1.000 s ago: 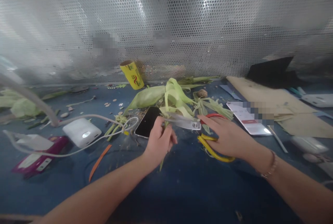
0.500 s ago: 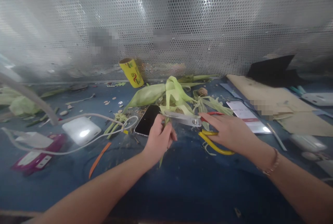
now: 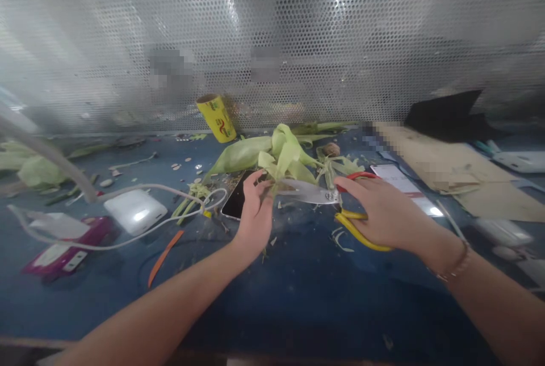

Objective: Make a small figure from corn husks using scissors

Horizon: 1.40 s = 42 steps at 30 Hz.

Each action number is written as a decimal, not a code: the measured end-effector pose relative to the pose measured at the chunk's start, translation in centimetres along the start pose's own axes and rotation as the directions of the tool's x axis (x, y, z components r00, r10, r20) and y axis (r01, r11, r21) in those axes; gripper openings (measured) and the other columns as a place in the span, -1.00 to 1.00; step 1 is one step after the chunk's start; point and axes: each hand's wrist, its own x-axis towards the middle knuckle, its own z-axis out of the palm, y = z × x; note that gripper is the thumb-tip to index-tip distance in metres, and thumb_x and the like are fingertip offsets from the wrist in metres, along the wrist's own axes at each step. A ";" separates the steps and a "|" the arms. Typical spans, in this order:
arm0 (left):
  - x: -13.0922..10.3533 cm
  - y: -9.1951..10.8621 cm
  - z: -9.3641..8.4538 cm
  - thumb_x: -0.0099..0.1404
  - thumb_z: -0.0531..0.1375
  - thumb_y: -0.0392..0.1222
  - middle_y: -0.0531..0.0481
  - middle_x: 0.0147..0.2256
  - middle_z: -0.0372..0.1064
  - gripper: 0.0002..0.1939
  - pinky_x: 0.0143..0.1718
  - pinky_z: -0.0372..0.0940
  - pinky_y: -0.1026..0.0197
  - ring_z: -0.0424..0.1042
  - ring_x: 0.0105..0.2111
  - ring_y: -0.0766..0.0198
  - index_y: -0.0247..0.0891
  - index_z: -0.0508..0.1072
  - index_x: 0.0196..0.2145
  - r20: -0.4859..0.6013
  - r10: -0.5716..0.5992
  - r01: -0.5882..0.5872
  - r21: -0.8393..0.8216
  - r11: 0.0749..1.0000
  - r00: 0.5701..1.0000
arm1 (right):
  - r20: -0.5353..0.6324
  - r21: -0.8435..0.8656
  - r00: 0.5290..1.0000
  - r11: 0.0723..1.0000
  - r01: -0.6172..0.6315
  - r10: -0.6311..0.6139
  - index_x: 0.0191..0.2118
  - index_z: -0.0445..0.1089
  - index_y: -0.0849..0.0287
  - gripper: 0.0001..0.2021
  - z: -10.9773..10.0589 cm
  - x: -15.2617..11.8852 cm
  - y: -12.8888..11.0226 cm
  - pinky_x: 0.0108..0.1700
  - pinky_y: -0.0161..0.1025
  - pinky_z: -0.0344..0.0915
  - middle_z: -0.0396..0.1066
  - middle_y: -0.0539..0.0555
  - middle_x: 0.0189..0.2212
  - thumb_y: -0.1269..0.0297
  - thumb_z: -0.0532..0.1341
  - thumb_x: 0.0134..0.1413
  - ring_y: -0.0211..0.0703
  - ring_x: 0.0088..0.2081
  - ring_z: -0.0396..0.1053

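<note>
In my right hand (image 3: 378, 207) is a pair of scissors (image 3: 310, 191) with one red and one yellow handle loop. Its blades point left and meet the lower end of a pale green corn husk strip (image 3: 279, 168). My left hand (image 3: 254, 207) has its thumb and fingers curled around the edge of that strip, close to the blade tips. Behind them lies a bigger heap of corn husk (image 3: 242, 153), with shredded pieces (image 3: 327, 176) on its right. A dark-screened phone (image 3: 234, 201) is partly covered by my left hand.
A yellow cardboard tube (image 3: 217, 119) leans near the perforated metal panel (image 3: 306, 31). On the left are a white charger box (image 3: 135, 211), looping cables, a magenta power strip (image 3: 70, 247) and an orange strip (image 3: 165, 258). A lit phone (image 3: 400, 181) and brown cardboard (image 3: 443, 162) lie right.
My left hand has opened from a closed pinch into a looser curl higher on the husk. The scissors have shifted slightly right, and small scraps now show on the table below.
</note>
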 end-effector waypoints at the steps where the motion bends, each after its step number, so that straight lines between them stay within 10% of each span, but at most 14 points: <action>1: 0.0 0.0 0.0 0.23 0.03 -0.23 -0.09 -0.10 0.29 -0.62 -0.25 0.27 0.16 0.36 -0.19 0.24 -0.10 0.07 0.01 0.003 0.020 -0.020 -0.007 1.000 1.000 | 0.005 -0.001 1.000 1.000 0.002 -0.002 0.09 0.19 0.20 -0.48 0.0 0.0 0.0 -0.15 -0.09 0.27 0.44 0.20 -0.20 0.17 0.16 -0.03 0.05 -0.18 0.38; 10: -0.2 0.3 0.0 0.17 0.01 -0.39 -0.07 0.00 0.24 -0.61 -0.67 0.06 0.31 0.03 -0.70 0.58 -0.09 0.07 -0.07 0.058 -0.070 0.077 -0.134 0.988 0.996 | -0.039 -0.051 0.999 0.999 0.009 -0.011 0.09 0.23 0.25 -0.47 1.0 0.3 0.0 -0.12 -0.03 0.27 0.44 0.24 -0.19 0.16 0.14 -0.02 0.08 -0.17 0.37; 22: -1.1 1.2 0.6 0.20 -0.07 -0.41 -0.09 0.04 0.20 -0.64 -0.73 0.00 0.38 -0.02 -0.76 0.68 -0.08 0.05 -0.09 0.081 -0.098 0.116 -0.268 0.956 0.992 | -0.084 -0.115 0.996 0.993 -0.025 0.015 0.10 0.24 0.28 -0.46 0.8 0.2 -0.5 -0.17 -0.06 0.28 0.45 0.25 -0.23 0.14 0.12 0.00 0.08 -0.22 0.38; 33: -1.1 -0.2 0.3 0.30 -0.10 -0.39 -0.11 0.20 -0.11 -0.47 -0.64 0.26 0.29 0.10 -0.73 0.69 0.21 -0.05 0.08 0.076 0.403 -0.398 -0.071 0.914 0.912 | -0.057 -0.053 0.997 0.997 -0.057 0.054 0.10 0.25 0.26 -0.47 0.9 0.1 -0.9 -0.16 -0.07 0.30 0.47 0.21 -0.22 0.12 0.10 0.01 0.05 -0.22 0.41; 42: -1.3 -0.3 0.1 0.34 -0.13 -0.35 -0.17 0.23 -0.13 -0.45 -0.54 0.32 0.31 0.16 -0.65 0.62 0.19 -0.18 0.16 0.201 0.531 -0.547 0.036 0.836 0.823 | -0.004 0.015 0.998 0.998 -0.067 0.067 0.09 0.26 0.26 -0.47 0.5 0.0 -2.3 -0.21 -0.11 0.35 0.48 0.19 -0.20 0.13 0.12 -0.01 0.04 -0.23 0.43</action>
